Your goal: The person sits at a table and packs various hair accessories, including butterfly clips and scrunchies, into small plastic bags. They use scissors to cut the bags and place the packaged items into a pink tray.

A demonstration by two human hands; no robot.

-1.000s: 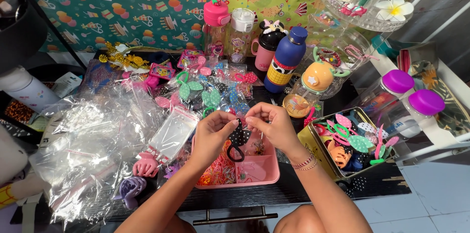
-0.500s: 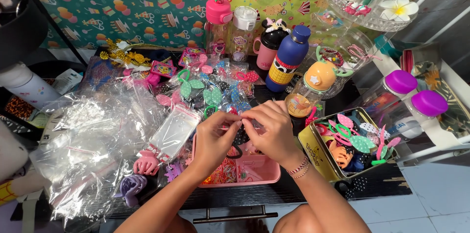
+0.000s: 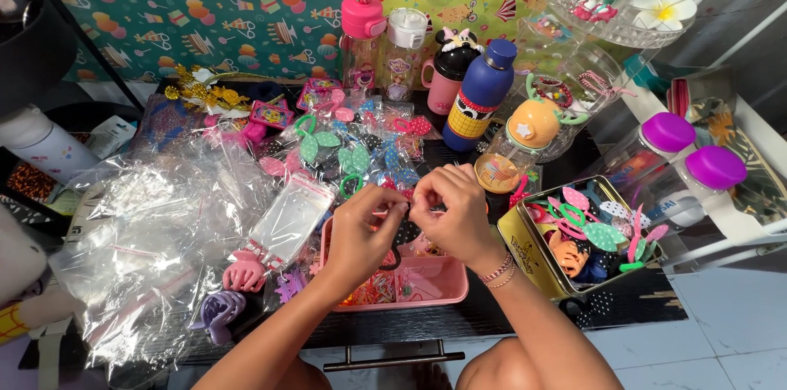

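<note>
Hands meet over the pink tray [image 3: 438, 279] at the front of the dark tabletop [image 3: 459, 320]. Left hand [image 3: 361, 230] and right hand [image 3: 455, 214] both pinch, fingers closed, on a small black dotted hair accessory [image 3: 403, 233] held between them just above the tray; most of it is hidden by the fingers.

Pink tray sits close to the tabletop's front edge, small coloured clips inside. Just right of it, nearly touching, a gold tin [image 3: 525, 247] filled with hair clips, its right corner near the tabletop's right edge. Left of the tray: a small clear bag [image 3: 291, 218], a pink claw clip [image 3: 244, 269], a purple claw clip [image 3: 217, 312], then a wide heap of clear plastic bags [image 3: 156, 242] reaching the left edge.

Behind the hands, packaged clips [image 3: 352, 148] crowd the middle; bottles stand in a row at the back, among them a blue bottle [image 3: 479, 95]. Open room is scant: only a narrow bare strip along the front edge.
</note>
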